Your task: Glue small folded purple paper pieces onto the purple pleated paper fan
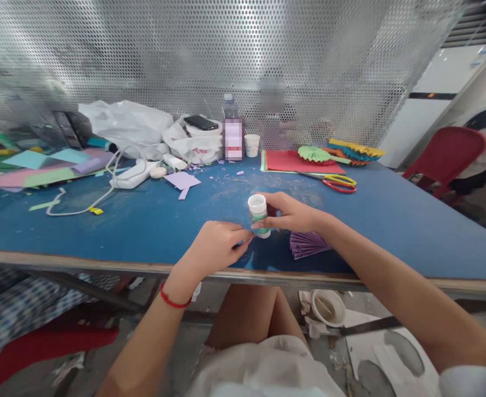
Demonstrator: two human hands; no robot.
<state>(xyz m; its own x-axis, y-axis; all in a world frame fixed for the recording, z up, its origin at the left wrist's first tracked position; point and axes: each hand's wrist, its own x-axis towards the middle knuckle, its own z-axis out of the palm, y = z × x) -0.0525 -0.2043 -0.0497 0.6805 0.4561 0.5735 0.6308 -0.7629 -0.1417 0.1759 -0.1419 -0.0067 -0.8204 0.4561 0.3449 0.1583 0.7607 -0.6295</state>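
Note:
My right hand (286,212) is wrapped round a white glue stick (260,216) with a green label. The glue stick stands nearly upright, its white round top end uncapped and facing up. Beside its lower end is my left hand (220,245), with fingers curled and thumb and forefinger pinched together. What those fingers hold, if anything, is too small to make out. Just under my right wrist lies a pleated purple paper fan (309,244), partly hidden by my forearm.
Scissors (338,183) and a stack of coloured paper (294,161) lie at the back right, with a green paper fan (316,155). A phone (233,139) and a paper cup (252,145) stand at the back. Leftward are a white cable (111,190) and purple paper (182,180).

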